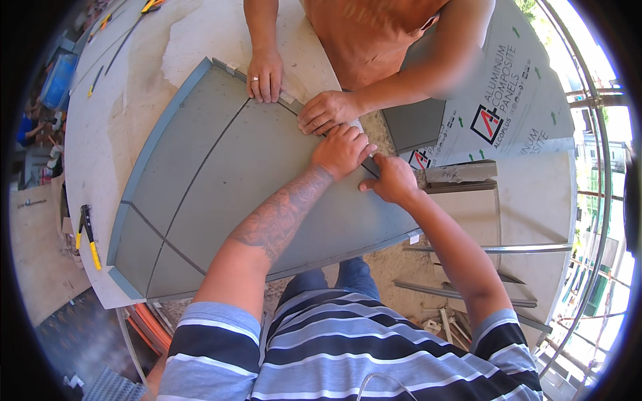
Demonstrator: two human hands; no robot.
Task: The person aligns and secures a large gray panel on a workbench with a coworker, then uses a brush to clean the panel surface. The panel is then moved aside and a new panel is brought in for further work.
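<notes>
A large grey composite panel (267, 194) with folded edges and dark groove lines lies on the pale work table (100, 160). My left hand (343, 152) is closed over the panel's far right edge, its knuckles up. Just right of it, my right hand (394, 179) grips the same edge, thumb on the panel's face and fingers hidden beyond the rim. Across from me, a co-worker in an orange shirt rests one hand (265, 75) on the far edge. The co-worker's other hand (328, 111) presses the edge right beside my left hand.
A hand riveter (87, 237) with yellow handles lies at the table's left. Orange-and-black tools (150, 7) lie at the far left. Film-covered sheets (508, 100) stand at the right, above metal channel bars (495, 248). Orange tubes (152, 327) lie below the table, lower left.
</notes>
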